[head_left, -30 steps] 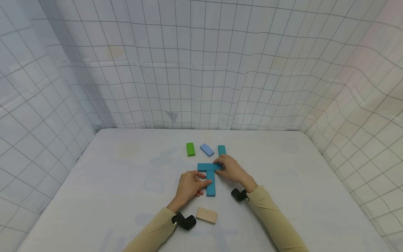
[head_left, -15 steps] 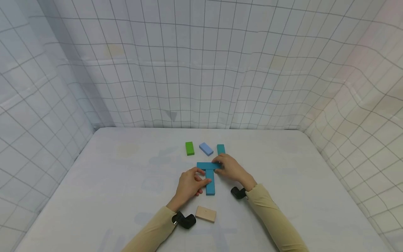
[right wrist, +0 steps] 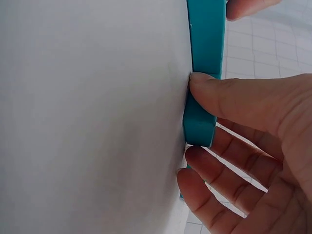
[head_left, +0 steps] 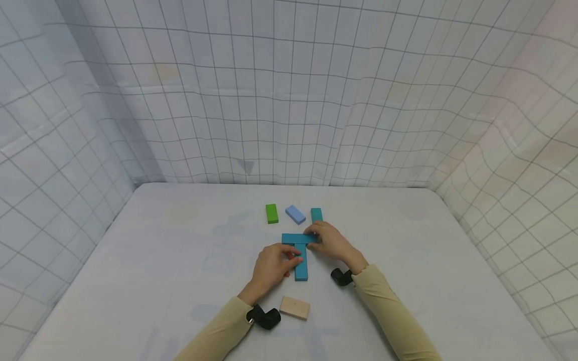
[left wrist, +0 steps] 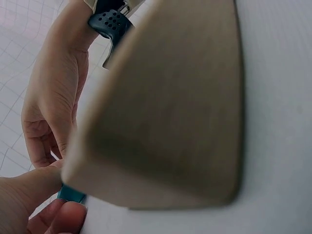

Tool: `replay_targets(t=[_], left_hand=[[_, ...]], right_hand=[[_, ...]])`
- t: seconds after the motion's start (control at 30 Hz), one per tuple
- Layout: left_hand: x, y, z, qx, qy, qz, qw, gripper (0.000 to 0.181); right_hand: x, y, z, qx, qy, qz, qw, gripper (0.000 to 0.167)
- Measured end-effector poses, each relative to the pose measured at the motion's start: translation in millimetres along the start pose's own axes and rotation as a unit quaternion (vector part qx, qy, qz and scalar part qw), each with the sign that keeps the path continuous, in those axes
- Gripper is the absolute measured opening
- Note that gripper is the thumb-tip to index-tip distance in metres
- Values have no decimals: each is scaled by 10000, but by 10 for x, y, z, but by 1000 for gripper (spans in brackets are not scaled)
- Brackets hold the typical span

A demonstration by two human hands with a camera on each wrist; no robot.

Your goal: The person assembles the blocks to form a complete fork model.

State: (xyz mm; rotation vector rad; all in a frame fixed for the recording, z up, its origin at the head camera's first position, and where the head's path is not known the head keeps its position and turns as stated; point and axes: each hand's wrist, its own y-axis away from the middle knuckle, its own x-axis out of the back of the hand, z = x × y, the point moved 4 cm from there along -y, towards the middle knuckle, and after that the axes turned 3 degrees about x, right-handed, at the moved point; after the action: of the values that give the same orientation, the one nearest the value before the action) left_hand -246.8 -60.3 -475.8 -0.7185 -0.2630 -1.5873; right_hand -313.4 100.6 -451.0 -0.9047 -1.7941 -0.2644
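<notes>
Two teal blocks lie on the table in a T in the head view. My right hand [head_left: 331,241] pinches the right end of the crosswise teal block [head_left: 292,238], thumb on its near side, fingers on its far side. In the right wrist view, the thumb presses where that block's end [right wrist: 200,127] meets the lengthwise one. From the left, my left hand [head_left: 271,265] reaches to the lengthwise teal block [head_left: 301,273]; thumb and forefinger lie loosely over it, and whether they touch it I cannot tell. A further teal block [head_left: 317,214] lies just beyond my right hand.
A green block [head_left: 272,213] and a light blue block [head_left: 295,214] lie farther back. Nearer me is a plain wooden block [head_left: 295,308], which looms large in the left wrist view. The white table [head_left: 180,260] ends at gridded white curtains [head_left: 289,100].
My left forefinger has moved a little to the right, over the lengthwise teal block. The right hand keeps its hold, and the blocks stay where they were.
</notes>
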Motion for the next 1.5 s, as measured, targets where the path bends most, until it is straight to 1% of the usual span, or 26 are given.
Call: replay_targets(t=[0.07, 0.13, 0.2, 0.23, 0.3, 0.4, 0.47, 0.63, 0.77, 0.87, 0.97, 1.1, 1.17, 1.2, 1.3, 1.37, 1.5], left_hand=[[2, 1, 1, -64, -88, 31, 9999, 16], [0, 3, 12, -213, -373, 82, 9990, 17], [-8, 7, 37, -421, -771, 114, 9961, 16], [-13, 10, 61, -561, -1002, 119, 9933, 16], [-28, 16, 119, -910, -1512, 148, 9842, 14], [-52, 30, 196, -1297, -1951, 100, 9721, 11], [-60, 36, 225, -1445, -2131, 92, 9663, 10], [-63, 33, 233, -1489, -2496, 31, 9568, 11], [-46, 28, 241, -1580, -2701, -121, 9497, 13], [-14, 28, 251, -1638, -2705, -332, 9481, 16], [29, 45, 250, -1742, -2681, -608, 9456, 20], [81, 71, 190, -1931, -2613, -937, 9411, 25], [99, 76, 142, -1965, -2456, -1029, 9436, 27], [105, 79, 118, -1966, -2337, -1067, 9462, 28], [118, 84, 53, -1941, -1874, -1095, 9567, 29], [115, 74, 15, -1921, -1582, -1097, 9623, 30], [91, 48, -31, -1932, -1190, -1089, 9678, 33]], right_hand=[[1, 0, 7, -45, -36, -13, 10000, 28], [2, 2, 14, -83, -68, -31, 9999, 28], [2, 3, 19, -115, -108, -53, 9999, 27], [0, 4, 23, -129, -113, -60, 9998, 27], [-2, 10, 29, -129, -122, -68, 9998, 27], [3, 24, 30, -94, -137, -28, 9999, 27], [5, 33, 32, -87, -159, -1, 9998, 27], [3, 38, 34, -69, -180, 10, 9998, 27], [1, 30, 42, -134, -187, -15, 9997, 27], [0, 22, 55, -208, -200, -26, 9996, 28], [-4, 13, 68, -205, -182, -27, 9996, 28], [-7, 3, 72, -177, -123, -26, 9998, 28], [-7, 1, 67, -157, -132, -21, 9998, 28], [-9, 0, 64, -155, -143, -22, 9998, 28], [-17, 0, 59, -157, -222, -17, 9996, 28], [-20, -4, 66, -176, -251, -27, 9995, 28], [-27, -7, 85, -234, -274, -79, 9993, 28]])
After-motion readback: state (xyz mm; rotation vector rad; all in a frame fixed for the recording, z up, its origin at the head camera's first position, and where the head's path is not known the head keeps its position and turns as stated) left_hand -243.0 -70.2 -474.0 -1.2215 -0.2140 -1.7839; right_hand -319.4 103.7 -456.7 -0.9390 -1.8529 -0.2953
